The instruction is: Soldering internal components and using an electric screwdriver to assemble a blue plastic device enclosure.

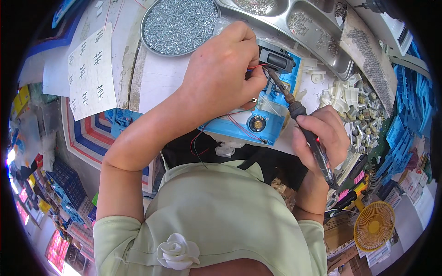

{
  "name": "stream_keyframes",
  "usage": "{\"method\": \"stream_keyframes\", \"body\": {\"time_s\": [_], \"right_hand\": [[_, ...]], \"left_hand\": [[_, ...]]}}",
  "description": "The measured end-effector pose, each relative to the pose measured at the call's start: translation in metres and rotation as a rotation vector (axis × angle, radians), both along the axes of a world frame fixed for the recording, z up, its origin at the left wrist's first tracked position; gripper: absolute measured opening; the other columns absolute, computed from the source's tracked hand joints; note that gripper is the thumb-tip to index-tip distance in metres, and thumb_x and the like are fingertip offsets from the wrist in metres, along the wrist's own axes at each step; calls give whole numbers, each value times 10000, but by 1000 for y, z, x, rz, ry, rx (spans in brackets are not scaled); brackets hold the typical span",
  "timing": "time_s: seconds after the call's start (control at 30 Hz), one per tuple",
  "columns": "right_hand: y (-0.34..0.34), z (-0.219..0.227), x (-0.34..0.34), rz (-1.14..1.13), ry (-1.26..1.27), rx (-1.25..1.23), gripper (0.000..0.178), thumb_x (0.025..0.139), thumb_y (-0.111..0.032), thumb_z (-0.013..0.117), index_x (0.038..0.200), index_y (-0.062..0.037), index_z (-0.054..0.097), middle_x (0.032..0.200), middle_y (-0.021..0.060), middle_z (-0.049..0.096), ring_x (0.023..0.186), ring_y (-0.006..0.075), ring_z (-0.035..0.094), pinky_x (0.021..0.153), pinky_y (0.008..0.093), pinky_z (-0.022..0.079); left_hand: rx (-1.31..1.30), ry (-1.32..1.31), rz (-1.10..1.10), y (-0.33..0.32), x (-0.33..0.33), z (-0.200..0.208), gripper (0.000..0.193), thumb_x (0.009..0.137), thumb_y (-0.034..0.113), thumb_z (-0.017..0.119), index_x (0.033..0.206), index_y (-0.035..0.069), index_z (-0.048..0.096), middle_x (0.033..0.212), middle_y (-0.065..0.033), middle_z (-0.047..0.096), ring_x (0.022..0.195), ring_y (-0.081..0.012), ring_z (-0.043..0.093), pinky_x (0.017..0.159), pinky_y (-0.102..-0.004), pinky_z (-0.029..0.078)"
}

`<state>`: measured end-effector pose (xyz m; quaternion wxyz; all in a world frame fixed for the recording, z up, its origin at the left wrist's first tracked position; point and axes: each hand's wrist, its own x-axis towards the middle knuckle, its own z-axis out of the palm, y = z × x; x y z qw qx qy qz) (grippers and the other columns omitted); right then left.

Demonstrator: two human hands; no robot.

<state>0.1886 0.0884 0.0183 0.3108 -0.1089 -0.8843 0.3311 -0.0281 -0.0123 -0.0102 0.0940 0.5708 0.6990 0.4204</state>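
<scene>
Blue plastic casing (275, 125): lying at the near edge of the white tabletop (159, 85); likely light, stiff and a little slick; best taken by the outer rim.
Left hand (225, 69): over the casing, finger and thumb drawn together beside a thin red wire (257, 67) (impossible to tell whether pinching it).
Right hand (328, 138): right of the casing, wrapped around one soldering iron (297, 109), tip angled in over the casing.
Iron handling: probably hot at the tip, safest by the dark handle.
Wire handling: soft, probably fragile at the joints.
Parts in the casing: one round speaker (257, 123), one black block (278, 60).
Around the casing: one round dish (179, 54) beyond and left (metal bits too many to count); one steel tray (284, 16) beyond; one heap of white plastic pieces (343, 99) to the right.
</scene>
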Motion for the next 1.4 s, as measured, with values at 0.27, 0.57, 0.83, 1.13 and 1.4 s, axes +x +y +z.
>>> {"method": "stream_keyframes", "body": {"time_s": [0.27, 0.57, 0.83, 1.13, 1.4], "right_hand": [[-4, 5, 10, 5, -3, -25, 307, 695, 40, 775, 981, -47, 704, 727, 78, 635, 602, 245, 583, 552, 326, 454], [-8, 8, 19, -12, 29, -45, 299, 697, 34, 777, 979, -24, 696, 721, 84, 632, 592, 243, 575, 548, 323, 450], [-7, 8, 26, -40, 58, -25, 313, 685, 44, 774, 983, -7, 692, 717, 98, 630, 580, 243, 567, 537, 322, 441], [-9, -7, 70, -242, 273, -185, 299, 849, -54, 737, 1106, 64, 637, 815, 143, 639, 644, 197, 571, 583, 305, 426], [-33, -12, 55, -437, 305, -481, 472, 834, -1, 781, 1270, 20, 601, 993, 159, 693, 881, 219, 681, 815, 332, 549]], "left_hand": [[-19, -10, -2, -1, 0, 1, 161, 737, 25, 740, 740, 5, 580, 893, -89, 575, 717, -249, 610, 622, -340, 516], [-30, -51, -12, -1, 0, 2, 160, 746, 24, 738, 741, -4, 580, 881, -81, 562, 710, -217, 603, 617, -323, 510], [-23, -23, -13, -1, -1, 2, 133, 737, 80, 730, 734, 6, 619, 937, -138, 611, 769, -334, 637, 693, -413, 534], [-18, 9, -176, -21, 19, 29, 193, 778, 72, 778, 914, 36, 646, 943, -87, 597, 804, -256, 635, 709, -344, 536], [-36, -101, -413, -8, 13, 4, 131, 835, 34, 744, 960, 23, 709, 834, -78, 680, 710, -232, 658, 640, -338, 518]]}}
